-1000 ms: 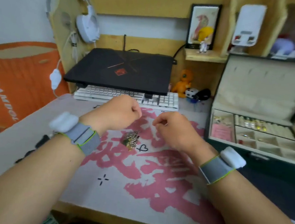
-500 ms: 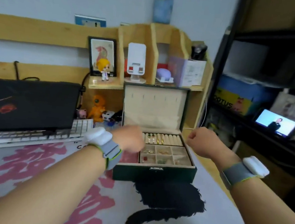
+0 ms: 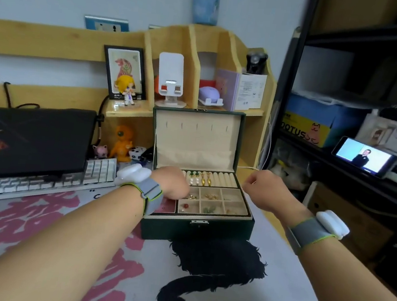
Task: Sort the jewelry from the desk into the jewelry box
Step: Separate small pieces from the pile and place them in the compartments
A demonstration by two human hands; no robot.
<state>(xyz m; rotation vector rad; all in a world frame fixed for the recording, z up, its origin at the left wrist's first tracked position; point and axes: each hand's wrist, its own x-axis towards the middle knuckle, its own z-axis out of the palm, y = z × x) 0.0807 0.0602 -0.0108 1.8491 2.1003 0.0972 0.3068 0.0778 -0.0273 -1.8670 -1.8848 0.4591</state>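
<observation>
Jewelry box [image 3: 196,226] stands open at the desk mat's [image 3: 276,283] back right, closer in view than half a second ago. Left hand [image 3: 171,183] has dropped over its left compartments, fingers hidden, grip unclear. Right hand [image 3: 266,190], loosely curled, hovers beside the right wall, nearer the box than before; bare mat lies in front.

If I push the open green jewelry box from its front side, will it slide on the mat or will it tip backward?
The jewelry box would probably slide: its base looks wide and low. The upright lid is tall, so a high push could perhaps rock it backward. The small pieces lying loose in the compartments would likely shift.
</observation>
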